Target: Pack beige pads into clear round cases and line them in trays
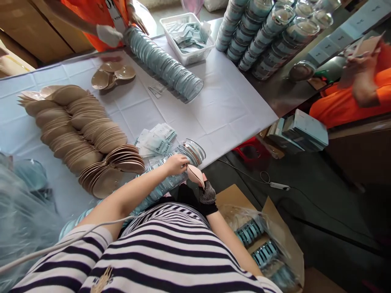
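Observation:
Between my hands is a beige bra cup [195, 176], its curved edge turned up. My right hand [208, 192], in a dark fingerless glove, grips it from below. My bare left hand [177, 164] pinches its upper left edge, fingertips closed. Under my left arm, a row of clear round containers [195, 151] lies along the table's near edge, partly hidden by the arm. Small printed packets [157, 140] lie just beyond that hand. Left of them, nested beige cups [82, 130] stand in long double rows.
A few loose cups [113, 75] lie farther back. A co-worker's gloved hand [109, 36] is by another container row [165, 63]. A white basket [187, 38] holds packets. Tall container stacks [269, 36] stand behind. An open carton [269, 244] sits below right; a cable [241, 171] crosses the floor.

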Tool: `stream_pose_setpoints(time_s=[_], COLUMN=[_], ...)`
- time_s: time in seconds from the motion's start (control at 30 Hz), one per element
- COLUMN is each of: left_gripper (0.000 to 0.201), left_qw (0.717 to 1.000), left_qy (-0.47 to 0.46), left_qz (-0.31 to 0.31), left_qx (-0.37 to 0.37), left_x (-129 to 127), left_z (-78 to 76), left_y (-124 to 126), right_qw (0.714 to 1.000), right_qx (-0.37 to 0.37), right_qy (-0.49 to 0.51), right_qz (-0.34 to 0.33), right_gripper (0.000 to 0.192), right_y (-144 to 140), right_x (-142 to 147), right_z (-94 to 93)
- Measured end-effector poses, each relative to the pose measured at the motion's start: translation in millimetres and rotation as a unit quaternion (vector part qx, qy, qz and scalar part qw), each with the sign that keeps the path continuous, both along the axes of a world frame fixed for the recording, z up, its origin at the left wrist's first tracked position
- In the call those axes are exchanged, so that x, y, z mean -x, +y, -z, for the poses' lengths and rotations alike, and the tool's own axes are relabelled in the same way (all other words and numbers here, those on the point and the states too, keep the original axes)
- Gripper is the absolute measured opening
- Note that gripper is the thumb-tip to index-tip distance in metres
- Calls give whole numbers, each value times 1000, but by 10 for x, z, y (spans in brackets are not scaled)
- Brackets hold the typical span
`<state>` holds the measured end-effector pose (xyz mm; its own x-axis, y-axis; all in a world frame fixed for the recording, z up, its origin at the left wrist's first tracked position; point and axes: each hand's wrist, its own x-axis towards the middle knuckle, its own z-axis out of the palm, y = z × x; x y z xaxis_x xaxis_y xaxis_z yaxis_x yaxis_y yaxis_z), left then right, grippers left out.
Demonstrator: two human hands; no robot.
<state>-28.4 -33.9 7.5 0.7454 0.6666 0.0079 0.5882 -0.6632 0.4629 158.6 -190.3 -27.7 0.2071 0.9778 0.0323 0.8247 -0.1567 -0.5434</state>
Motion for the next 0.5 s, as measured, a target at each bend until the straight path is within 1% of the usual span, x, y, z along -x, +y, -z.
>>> stream_pose_setpoints(time_s=[0.13,0.23,0.27,0.33,0.37,0.4,0.43,0.47,0.5], left_gripper=[21,23,23,26,36,50,63,72,76], left_qw=[1000,999,998,990,984,979,976,976,977], left_qy=[21,-6,-21,-36,-31,-17,1,20,36], left_qz=[-9,-29,-50,-132,-174,-200,-209,-199,-181], left_qx=[19,29,28,23,29,43,64,89,110], left_x=[4,78,112,176,200,215,223,224,221], left_z=[12,28,34,43,45,45,42,38,32], left_y=[-14,-21,-20,-9,1,13,26,37,47], right_qw=[998,996,995,993,992,992,991,990,988], right_qx=[57,81,89,106,111,112,111,113,123], right_qy=[-3,24,30,35,34,34,34,33,29], right_qz=[-22,-37,-37,-41,-44,-50,-64,-81,-93], right_gripper=[49,51,51,50,49,48,47,47,47], right_y=[212,288,289,290,304,336,387,457,538], right_x=[78,-1,-41,-97,-102,-88,-54,-5,52], right_z=[-3,-45,-60,-84,-91,-97,-102,-107,-114])
